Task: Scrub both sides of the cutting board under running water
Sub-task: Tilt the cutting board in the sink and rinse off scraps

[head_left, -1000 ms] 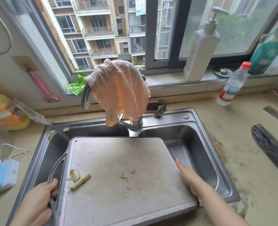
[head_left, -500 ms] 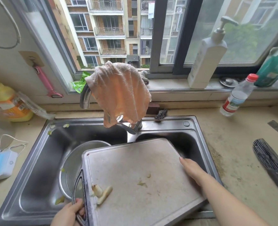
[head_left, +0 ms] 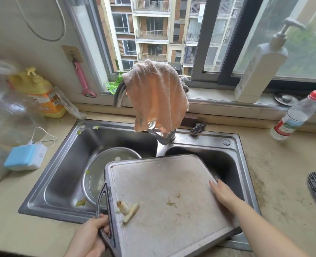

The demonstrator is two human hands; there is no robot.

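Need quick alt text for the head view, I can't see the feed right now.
A person holds a cutting board over a double sink: left hand gripping its handle, right hand on its right edge. Food scraps lie on it; a cloth drapes the faucet.

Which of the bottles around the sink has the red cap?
The clear plastic bottle standing on the counter right of the sink, red label. The white pump bottle is on the sill; the yellow bottle stands on the left.

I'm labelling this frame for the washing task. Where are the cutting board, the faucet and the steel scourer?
cutting board [head_left: 168, 201]: head view, middle of its top face.
faucet [head_left: 161, 137]: head view, metal base below the draped cloth.
steel scourer [head_left: 198, 127]: head view, centre of the wad.
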